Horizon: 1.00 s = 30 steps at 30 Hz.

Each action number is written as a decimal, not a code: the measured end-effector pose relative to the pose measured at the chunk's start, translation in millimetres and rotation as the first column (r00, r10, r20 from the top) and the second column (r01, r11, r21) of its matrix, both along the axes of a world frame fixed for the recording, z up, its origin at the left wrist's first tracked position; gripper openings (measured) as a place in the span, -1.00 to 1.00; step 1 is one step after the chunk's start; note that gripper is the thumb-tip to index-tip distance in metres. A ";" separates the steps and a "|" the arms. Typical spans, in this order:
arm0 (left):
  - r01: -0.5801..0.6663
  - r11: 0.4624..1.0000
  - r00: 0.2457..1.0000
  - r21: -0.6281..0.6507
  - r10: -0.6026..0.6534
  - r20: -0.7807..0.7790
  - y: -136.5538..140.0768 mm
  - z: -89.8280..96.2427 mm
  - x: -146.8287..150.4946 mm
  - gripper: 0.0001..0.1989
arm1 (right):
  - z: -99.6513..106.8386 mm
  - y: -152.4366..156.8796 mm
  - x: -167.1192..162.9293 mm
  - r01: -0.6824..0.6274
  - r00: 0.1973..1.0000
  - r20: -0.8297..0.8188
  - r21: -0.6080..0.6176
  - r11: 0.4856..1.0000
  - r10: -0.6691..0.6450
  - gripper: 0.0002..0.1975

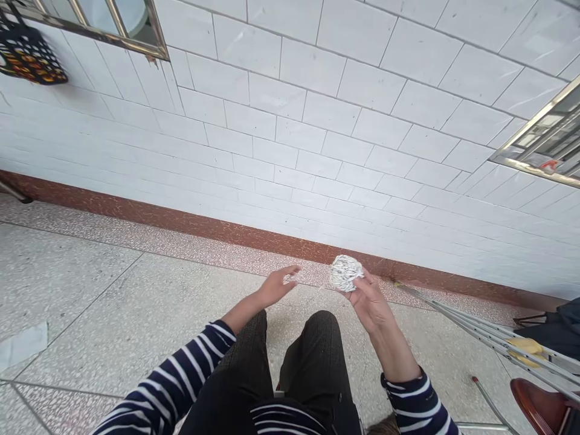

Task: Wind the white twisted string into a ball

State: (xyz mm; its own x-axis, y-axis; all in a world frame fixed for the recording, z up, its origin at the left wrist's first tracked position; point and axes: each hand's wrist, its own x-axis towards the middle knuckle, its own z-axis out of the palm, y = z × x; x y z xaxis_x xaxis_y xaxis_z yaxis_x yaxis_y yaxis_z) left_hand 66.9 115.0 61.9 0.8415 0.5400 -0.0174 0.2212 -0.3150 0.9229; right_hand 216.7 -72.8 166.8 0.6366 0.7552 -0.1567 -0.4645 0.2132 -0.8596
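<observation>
White braided piece (347, 273), flecked dark and roughly round, is held in the right grip (357, 289): pinched at its lower right edge, thumb on the near face, fingers mostly hidden behind. Piece is held up off the floor (104, 302), just left of the right grip's palm. Left grip (292, 279) is spread, thumb and fingers parted, held well apart from the piece, on its left side. Both forearms are covered by striped sleeves (181, 368). Below and between the two grips, dark trousers (317, 356) are seen, knees bent. Beyond both grips, a brown skirting board (217, 229) is topped by a white tiled wall (294, 121). Right of the right grip, metal poles (471, 326) are leaned at a slant, a yellow pad (525, 351) fitted among them; a red-brown seat (537, 399) is partly shown nearer the camera. Far left of the left grip, a pale sheet (22, 345) is laid on the floor; whether cloth or paper cannot be told. Upper left, a patterned bag (31, 54) is hung by a barred window (122, 24).
</observation>
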 end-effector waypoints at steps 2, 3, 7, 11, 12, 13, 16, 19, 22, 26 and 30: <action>0.101 0.987 0.977 -0.127 -0.074 0.200 -23.0 16.0 17.1 -0.43 | -7.2 11.0 -6.3 -0.022 1.000 0.009 -0.053 0.998 0.022 -0.59; 0.138 0.978 0.959 -0.155 -0.092 0.269 -31.9 22.7 23.4 -0.47 | -10.0 14.9 -8.1 -0.023 1.000 0.014 -0.069 0.997 0.024 -0.59; 0.081 0.990 0.971 -0.117 -0.052 0.233 -44.8 32.2 32.0 -0.73 | -13.6 18.3 -9.2 -0.022 0.999 0.032 -0.099 0.995 0.025 -0.59; -0.037 0.996 0.988 0.078 0.025 0.152 -27.1 22.8 26.7 -0.67 | -11.0 9.6 -11.8 -0.063 0.995 -0.083 -0.096 0.993 0.055 -0.66; -0.055 0.987 0.990 0.150 0.034 0.136 -21.2 18.8 25.3 -0.68 | -9.8 7.2 -13.3 -0.082 0.991 -0.115 -0.082 0.993 0.072 -0.66; -0.063 0.977 0.993 0.204 0.041 0.112 -15.8 14.2 23.8 -0.69 | -8.2 5.1 -14.6 -0.098 0.987 -0.133 -0.066 0.993 0.088 -0.66; -0.032 0.979 0.999 0.204 0.032 0.004 -7.3 -3.7 17.9 -0.69 | -1.7 0.5 -14.5 -0.108 0.989 -0.104 -0.013 0.994 0.106 -0.62; 0.069 0.996 0.998 0.051 -0.069 -0.011 -10.8 -20.8 10.5 -0.70 | 5.0 -0.4 -6.2 -0.065 0.998 -0.023 0.002 0.998 0.065 -0.63; 0.235 0.962 0.972 -0.136 -0.230 0.051 -18.5 -26.3 3.6 -0.72 | 8.4 2.6 5.6 -0.013 0.999 0.051 -0.014 1.000 0.014 -0.65; 0.353 0.909 0.934 -0.223 -0.354 0.037 -20.8 -19.3 -4.1 -0.77 | 13.6 7.1 17.2 0.114 0.990 0.079 0.004 0.993 -0.114 -0.73; 0.303 0.903 0.946 -0.304 -0.325 -0.022 -12.4 -19.4 -11.9 -0.74 | 34.3 4.1 24.7 0.197 0.974 0.101 0.079 0.977 -0.204 -0.80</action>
